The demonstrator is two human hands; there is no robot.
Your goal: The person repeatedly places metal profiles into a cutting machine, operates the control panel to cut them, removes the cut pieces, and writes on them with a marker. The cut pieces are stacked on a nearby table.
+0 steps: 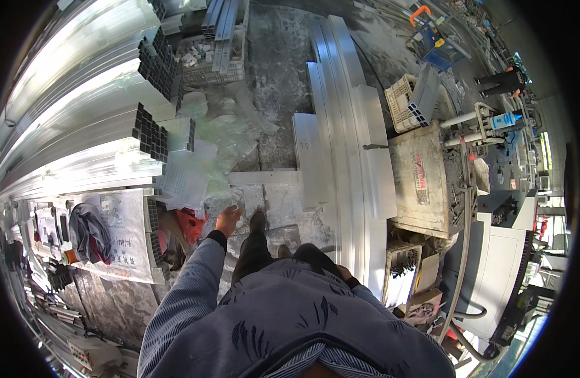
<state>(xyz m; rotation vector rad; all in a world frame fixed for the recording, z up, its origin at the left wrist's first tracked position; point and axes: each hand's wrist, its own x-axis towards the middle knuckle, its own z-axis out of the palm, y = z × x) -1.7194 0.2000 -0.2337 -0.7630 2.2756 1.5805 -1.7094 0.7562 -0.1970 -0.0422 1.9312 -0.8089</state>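
Note:
My left hand (227, 222) hangs in front of me to the left, over the floor beside a red plastic bag (190, 225). Its thumb and fingers look loosely apart, and I make out nothing held in them. My right hand (344, 273) is low at my right side, partly covered by my body, with its fingers hidden. Nearest to it lie long silver metal profiles (348, 126) running away along the floor. A shorter flat profile (311, 160) rests along their left side. Crumpled clear plastic film (224, 135) lies ahead of my left hand.
Stacked square metal tubes (153, 135) jut out at left, above a paper-covered surface with a grey cloth (90, 232). At right stand a worn workbench (419, 183), a cream plastic crate (400, 104) and a white cabinet (491, 271). Another person (503, 82) stands far right.

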